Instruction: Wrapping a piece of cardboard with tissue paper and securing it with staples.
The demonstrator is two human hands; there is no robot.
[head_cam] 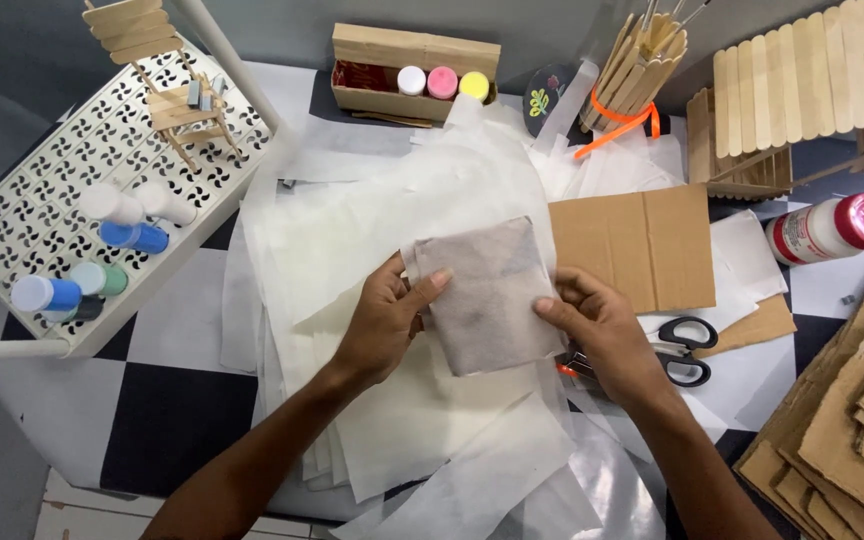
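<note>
Holding a grey-brown folded cloth piece (484, 295) between both hands, above a heap of white tissue sheets (402, 200) at the middle of the worktop (187, 330).

Left hand (384, 322): fingers curled narrow round the cloth's left edge, thumb pressed flat on its upper face near the top left corner.

Right hand (597, 328): fingers closed on the right edge, thumb lying on top, remaining fingers hidden underneath.

Cloth piece: roughly square, slightly tilted, thin and dull, with faint darker smudges showing through; the near corner hangs over the white sheets.

Surroundings:
- Flat cardboard sheet (642, 245), creased, just right of the cloth.
- Black-handled scissors (684, 350) near the right hand, lying on white paper.
- White bottle with red cap (832, 228), on its side, far right.
- Stack of torn cardboard pieces (852, 420), near right corner.
- Craft-stick structure (802, 85), far right; a stick-built holder with brushes (642, 60) beside it, an orange band round it.
- Wooden box (414, 68) at the far edge, with white, pink and yellow paint pots (442, 82).
- White perforated rack (62, 210) at left, carrying paint bottles (132, 235) and a small craft-stick chair (177, 100).
</note>
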